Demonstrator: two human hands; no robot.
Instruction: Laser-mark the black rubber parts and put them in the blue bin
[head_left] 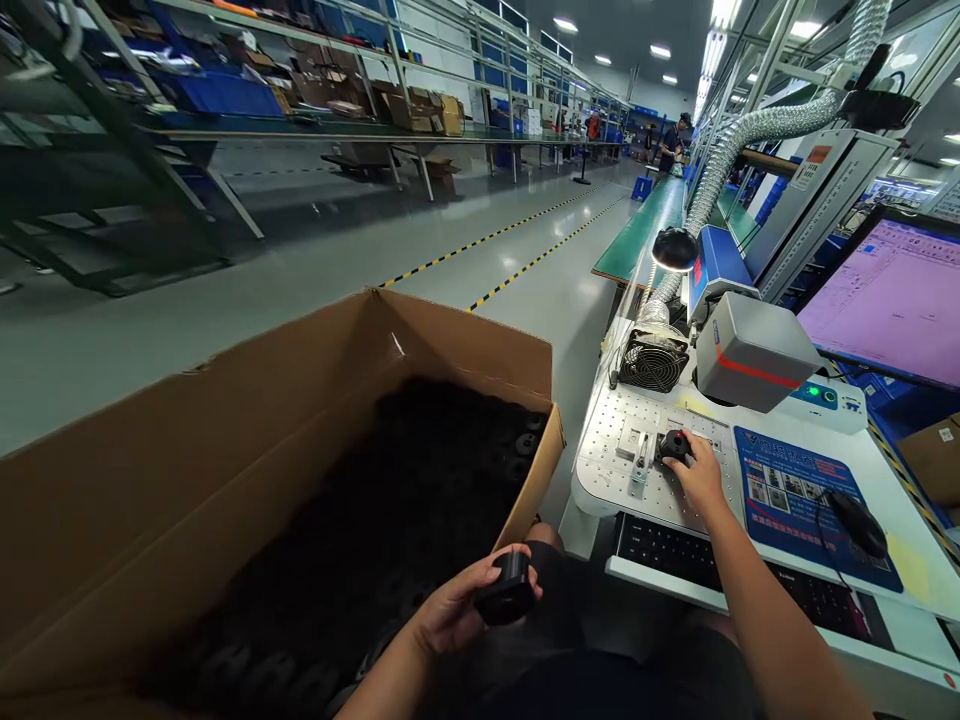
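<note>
My left hand (469, 605) is closed around a black cylindrical part (507, 588), held over the near right edge of a large cardboard box. Many similar black parts (405, 480) fill that box. Over on the white perforated plate (607, 440), my right hand (699, 470) grips another black round part (674, 446) by its right side. A small red spot shows on top of this part. It sits against a small metal fixture (641, 455) on its left. Above stands the grey marking machine head (757, 350) with a red stripe.
The open cardboard box (187, 440) takes up the left. Right of the plate lie a blue mat (795, 480) and a black mouse (857, 522), with a keyboard (667, 550) below. A fan (654, 362), a ducted hose (705, 190) and a monitor (892, 300) stand behind. Someone (673, 145) is far off.
</note>
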